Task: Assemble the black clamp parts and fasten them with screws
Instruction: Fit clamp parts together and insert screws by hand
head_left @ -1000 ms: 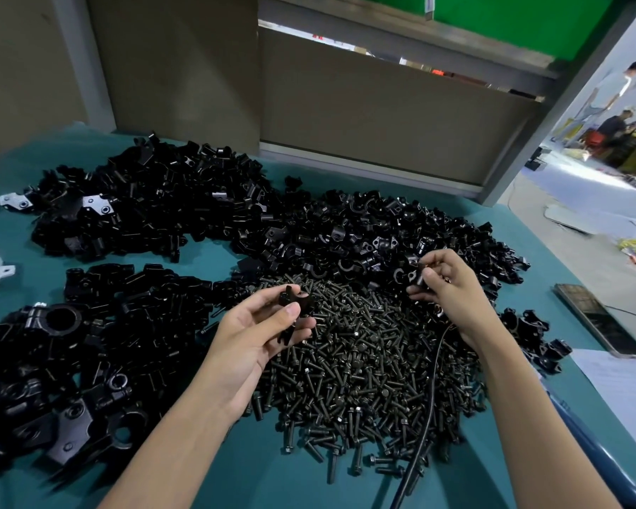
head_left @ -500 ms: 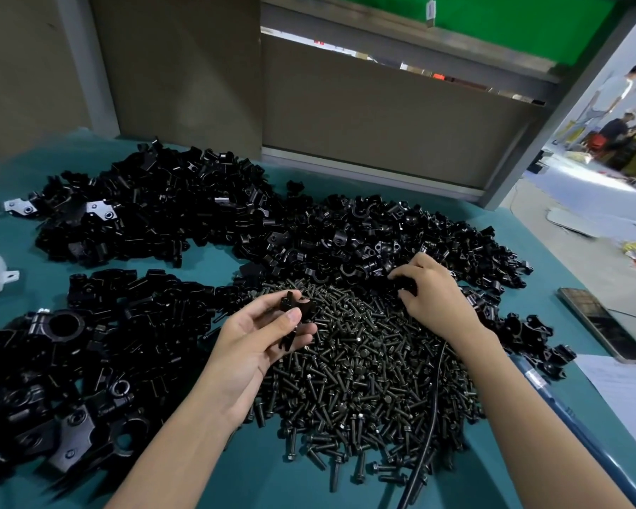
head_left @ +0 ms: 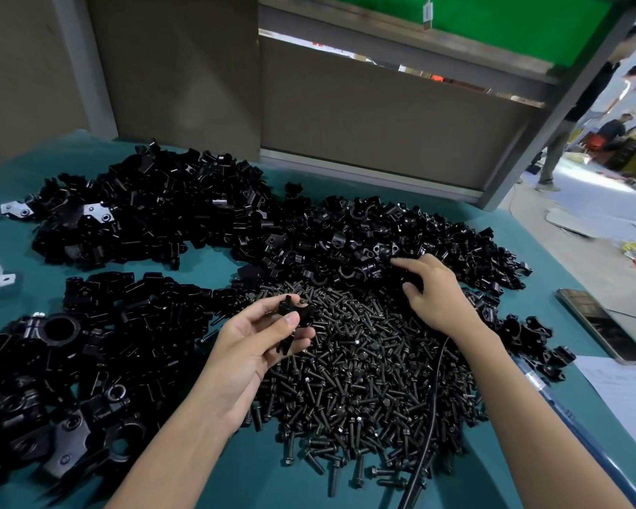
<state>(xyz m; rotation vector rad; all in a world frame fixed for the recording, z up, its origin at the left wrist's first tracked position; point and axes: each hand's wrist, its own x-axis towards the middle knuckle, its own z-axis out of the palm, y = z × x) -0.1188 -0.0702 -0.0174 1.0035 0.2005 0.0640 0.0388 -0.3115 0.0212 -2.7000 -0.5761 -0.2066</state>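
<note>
Holds 1 black clamp part (head_left: 293, 310) in the left hand (head_left: 250, 347), pinched between thumb and curled fingers, raised over the near-left edge of the screw heap (head_left: 364, 391). Rests the right hand (head_left: 436, 292) on the pile of clamp halves (head_left: 364, 233) where it meets the screws, fingers bent down among the parts; cannot tell whether gripping any. Works at a teal table (head_left: 309, 483). Notes 1 phone (head_left: 599, 325) near the right edge and 1 black cable (head_left: 432, 409) across the screws.
</note>
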